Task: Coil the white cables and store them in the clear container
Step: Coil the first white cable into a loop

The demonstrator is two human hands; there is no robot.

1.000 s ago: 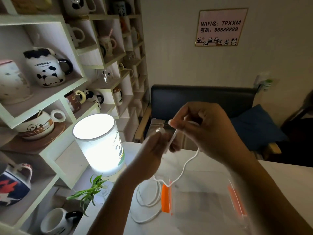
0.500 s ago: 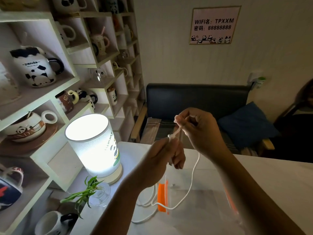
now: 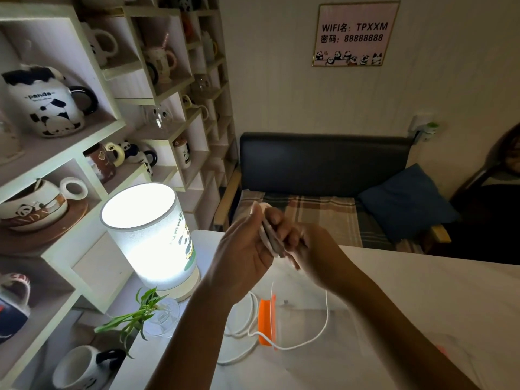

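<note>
Lamp-lit surface (image 3: 422, 291) | both hands (image 3: 247, 254) (image 3: 315, 254) clamped on white cable (image 3: 326, 313) | keep loops even, tail slack over container (image 3: 267, 322)

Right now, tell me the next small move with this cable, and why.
Probably wrap one more loop: the left hand holds a few turns of white cable up above the table, with the right hand feeding it, while a long slack strand hangs down across the clear container's orange clip. More cable lies loose on the table.

Smooth white cable (image 3: 326, 319), clear plastic container (image 3: 323, 333), matt table (image 3: 436, 291).
</note>
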